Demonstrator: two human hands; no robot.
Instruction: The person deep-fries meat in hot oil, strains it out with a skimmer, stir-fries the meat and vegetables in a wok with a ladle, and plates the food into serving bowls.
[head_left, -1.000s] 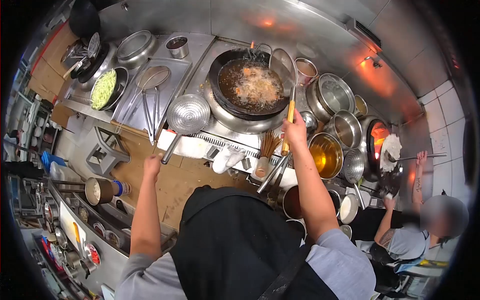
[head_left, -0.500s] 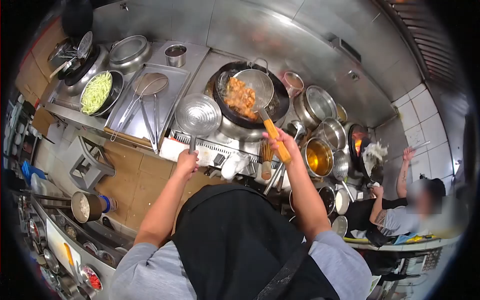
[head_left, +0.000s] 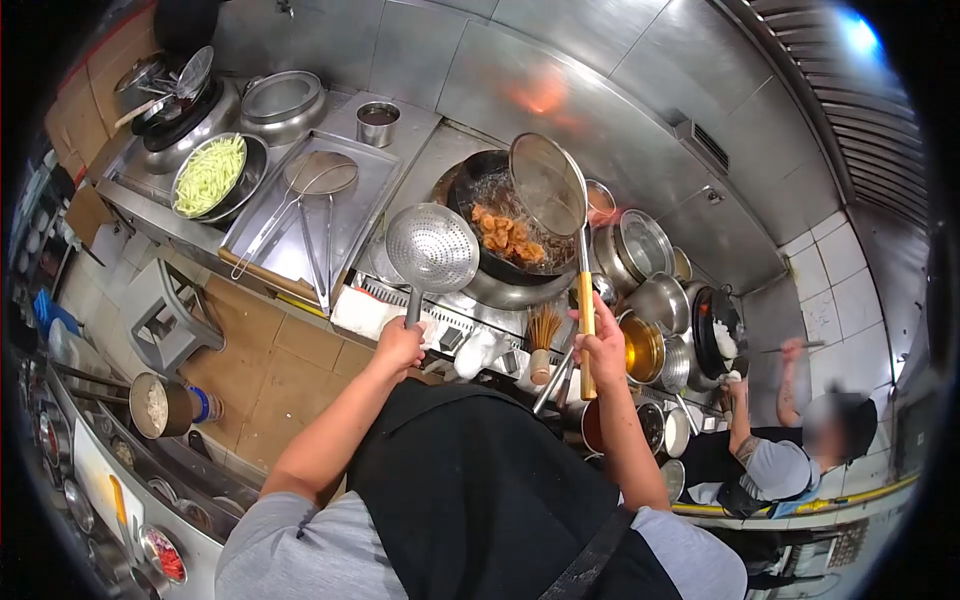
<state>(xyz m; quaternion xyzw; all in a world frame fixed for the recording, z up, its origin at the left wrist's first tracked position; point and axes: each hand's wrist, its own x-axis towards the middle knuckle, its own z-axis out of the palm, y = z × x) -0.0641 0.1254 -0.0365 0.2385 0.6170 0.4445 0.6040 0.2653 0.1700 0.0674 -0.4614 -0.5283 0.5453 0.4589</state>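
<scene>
My left hand (head_left: 401, 346) is closed round the dark handle of a perforated skimmer (head_left: 433, 247), whose round metal bowl hangs by the wok's left side. In my right hand (head_left: 603, 345) is the wooden handle of a wire mesh strainer (head_left: 547, 185). The strainer is raised and tilted over the right part of the wok (head_left: 462, 185), with nothing seen in it. Browned fried pieces (head_left: 507, 236) lie in bubbling oil inside the wok. Beside my right hand stands a bamboo brush (head_left: 541, 340).
A metal tray (head_left: 345, 225) with strainers and tongs lies left of the wok, near a bowl of pale green strips (head_left: 212, 175). Pots and a pan of golden oil (head_left: 642, 345) crowd the right. A co-worker (head_left: 775, 465) works at another wok (head_left: 712, 330).
The mesh strainer has lifted from among the fried pieces and tilted up, moving right. The skimmer has shifted slightly. The view has turned a little, and the flame at the co-worker's wok no longer shows.
</scene>
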